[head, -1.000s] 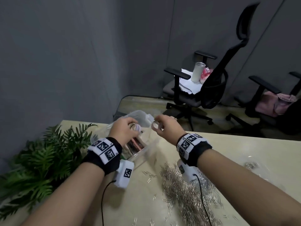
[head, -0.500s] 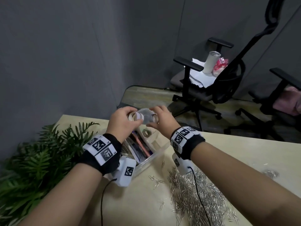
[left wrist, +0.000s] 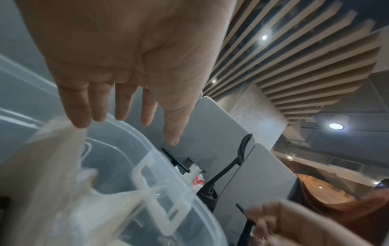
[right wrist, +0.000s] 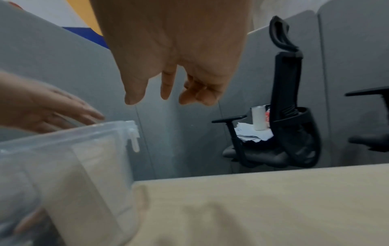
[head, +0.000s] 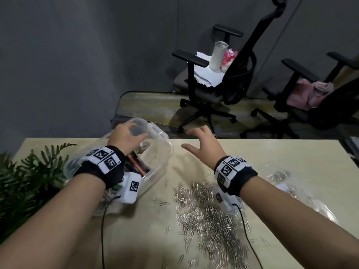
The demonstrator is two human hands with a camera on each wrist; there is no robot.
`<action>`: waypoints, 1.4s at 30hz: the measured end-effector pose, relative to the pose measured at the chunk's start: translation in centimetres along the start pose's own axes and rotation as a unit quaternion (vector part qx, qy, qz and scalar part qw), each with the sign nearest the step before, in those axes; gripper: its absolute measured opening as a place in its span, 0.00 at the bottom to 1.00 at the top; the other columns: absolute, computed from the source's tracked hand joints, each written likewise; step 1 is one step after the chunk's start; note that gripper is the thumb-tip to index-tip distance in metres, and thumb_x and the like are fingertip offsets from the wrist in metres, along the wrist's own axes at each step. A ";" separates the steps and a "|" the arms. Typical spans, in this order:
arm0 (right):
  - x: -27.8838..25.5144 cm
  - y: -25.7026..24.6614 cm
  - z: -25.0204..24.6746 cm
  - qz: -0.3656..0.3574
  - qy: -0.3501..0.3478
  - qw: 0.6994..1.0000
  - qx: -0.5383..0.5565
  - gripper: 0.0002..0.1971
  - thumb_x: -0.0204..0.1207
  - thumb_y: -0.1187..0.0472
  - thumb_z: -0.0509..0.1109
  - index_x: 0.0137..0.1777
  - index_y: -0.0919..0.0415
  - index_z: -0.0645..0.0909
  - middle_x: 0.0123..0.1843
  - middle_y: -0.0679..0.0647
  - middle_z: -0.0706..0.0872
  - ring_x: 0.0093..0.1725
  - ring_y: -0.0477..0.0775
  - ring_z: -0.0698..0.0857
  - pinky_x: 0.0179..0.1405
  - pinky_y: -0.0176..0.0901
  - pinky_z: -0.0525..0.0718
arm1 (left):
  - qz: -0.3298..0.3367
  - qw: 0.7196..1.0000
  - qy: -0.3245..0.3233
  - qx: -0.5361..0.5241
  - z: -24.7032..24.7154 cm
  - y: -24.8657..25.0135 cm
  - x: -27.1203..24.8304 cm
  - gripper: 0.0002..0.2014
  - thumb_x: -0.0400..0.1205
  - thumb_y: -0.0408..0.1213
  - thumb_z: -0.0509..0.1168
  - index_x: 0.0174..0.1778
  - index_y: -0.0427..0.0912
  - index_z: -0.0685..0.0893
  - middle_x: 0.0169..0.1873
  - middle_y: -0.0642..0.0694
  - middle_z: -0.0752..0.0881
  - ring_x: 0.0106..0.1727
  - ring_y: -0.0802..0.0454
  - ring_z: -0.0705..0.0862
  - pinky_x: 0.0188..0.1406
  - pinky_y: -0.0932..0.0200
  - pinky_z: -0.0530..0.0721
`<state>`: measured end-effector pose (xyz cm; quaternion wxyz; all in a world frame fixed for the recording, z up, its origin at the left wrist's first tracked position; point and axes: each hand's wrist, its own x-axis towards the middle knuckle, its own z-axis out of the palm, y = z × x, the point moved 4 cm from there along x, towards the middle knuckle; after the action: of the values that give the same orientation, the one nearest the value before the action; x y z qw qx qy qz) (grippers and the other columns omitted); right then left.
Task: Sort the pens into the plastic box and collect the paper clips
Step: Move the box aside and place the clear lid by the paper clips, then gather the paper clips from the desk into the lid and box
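— Both hands, how are they?

— Left hand (head: pixel 127 139) is over the box (head: pixel 155 167), fingers straight and a little spread, holding nothing. In the left wrist view the fingertips (left wrist: pixel 81 119) hang just above the box rim. Right hand (head: pixel 204 147) is above the table (head: pixel 272 154), to the right of the box, fingers spread and loosely bent, also holding nothing. The two hands are apart.

— Where is the box?

— On the far left part of the table, beside a plant (head: pixel 29 177). It is clear plastic, open on top, with a white latch (head: pixel 158 131) on the far end. Its near part is hidden by the left wrist.

— And the pens?

— Some pens (head: pixel 136 164) lie inside the box; I see a reddish one and dark ones, partly covered by the wristband. Beside them in the box there are small round things (head: pixel 144 146), maybe tape rolls, but I cannot tell for sure.

— The clips?

— Clips (head: pixel 209 216) are in a big silver pile on the table, under and before the right forearm. A few single ones lie between the pile and the box. More clips (head: pixel 280 175) lie at the far right on something clear and blurred.

— Behind the table?

— Two chairs; one chair (head: pixel 223 82) carries papers and a white cup (head: pixel 219 57).
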<state>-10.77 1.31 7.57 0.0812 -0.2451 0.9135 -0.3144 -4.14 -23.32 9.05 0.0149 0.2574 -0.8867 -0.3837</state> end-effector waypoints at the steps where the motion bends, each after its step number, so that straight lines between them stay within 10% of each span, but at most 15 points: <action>1: -0.7 1.1 -0.3 0.014 -0.007 1.000 -0.008 0.25 0.73 0.43 0.73 0.67 0.52 0.76 0.63 0.51 0.74 0.61 0.53 0.79 0.62 0.49 0.79 | 0.007 1.000 0.010 -0.010 -0.1 0.3 -0.2 0.28 0.72 0.51 0.74 0.66 0.44 0.80 0.62 0.45 0.83 0.61 0.47 0.82 0.63 0.48 0.80; 7: -6.5 6.8 0.0 0.125 -0.111 0.982 -0.091 0.37 0.67 0.39 0.76 0.72 0.49 0.67 0.67 0.55 0.70 0.58 0.58 0.81 0.58 0.53 0.83 | 0.084 0.995 0.042 -0.024 0.4 4.9 -3.9 0.23 0.75 0.48 0.72 0.64 0.47 0.79 0.59 0.46 0.80 0.56 0.47 0.81 0.60 0.49 0.81; 12: -11.6 10.0 1.7 0.179 -0.206 0.953 -0.131 0.52 0.54 0.33 0.80 0.77 0.45 0.60 0.71 0.56 0.69 0.64 0.58 0.79 0.62 0.56 0.83 | 0.125 0.984 -0.130 0.002 7.4 8.3 -10.7 0.28 0.75 0.48 0.73 0.69 0.50 0.73 0.62 0.49 0.75 0.58 0.52 0.78 0.59 0.55 0.80; 20: -15.4 13.3 3.5 0.185 -0.269 0.930 -0.170 0.56 0.45 0.35 0.84 0.75 0.39 0.60 0.80 0.57 0.59 0.70 0.65 0.75 0.68 0.60 0.78 | 0.002 0.954 -0.251 0.164 19.8 2.8 -14.6 0.47 0.64 0.52 0.80 0.77 0.55 0.64 0.77 0.42 0.62 0.76 0.42 0.65 0.73 0.44 0.71; 25: -15.4 14.2 4.1 0.169 -0.243 0.945 -0.141 0.44 0.52 0.44 0.86 0.68 0.45 0.68 0.72 0.56 0.64 0.62 0.60 0.78 0.62 0.55 0.83 | -0.017 0.939 -0.246 0.241 23.2 1.0 -15.0 0.53 0.59 0.55 0.82 0.78 0.57 0.62 0.76 0.44 0.61 0.74 0.42 0.67 0.68 0.43 0.76; 33: -14.6 15.0 3.6 0.115 -0.243 0.958 -0.096 0.12 0.76 0.59 0.72 0.58 0.58 0.81 0.57 0.53 0.78 0.53 0.54 0.81 0.58 0.47 0.83 | -0.005 0.971 -0.204 0.127 23.8 0.6 -14.3 0.14 0.72 0.33 0.76 0.47 0.47 0.79 0.45 0.50 0.81 0.48 0.52 0.80 0.52 0.59 0.81; 42: -13.8 14.5 1.6 0.089 -0.260 0.958 -0.084 0.06 0.75 0.51 0.73 0.45 0.52 0.87 0.43 0.45 0.88 0.44 0.46 0.86 0.46 0.43 0.87 | -0.016 0.982 -0.182 0.049 22.0 1.5 -14.4 0.06 0.73 0.32 0.76 0.40 0.46 0.86 0.33 0.51 0.82 0.32 0.58 0.79 0.34 0.64 0.80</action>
<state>-4.11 17.21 -2.65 0.3227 -0.2420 0.9020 -0.1539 2.77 -0.97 -2.95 -0.1651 0.1978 -0.8881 -0.3807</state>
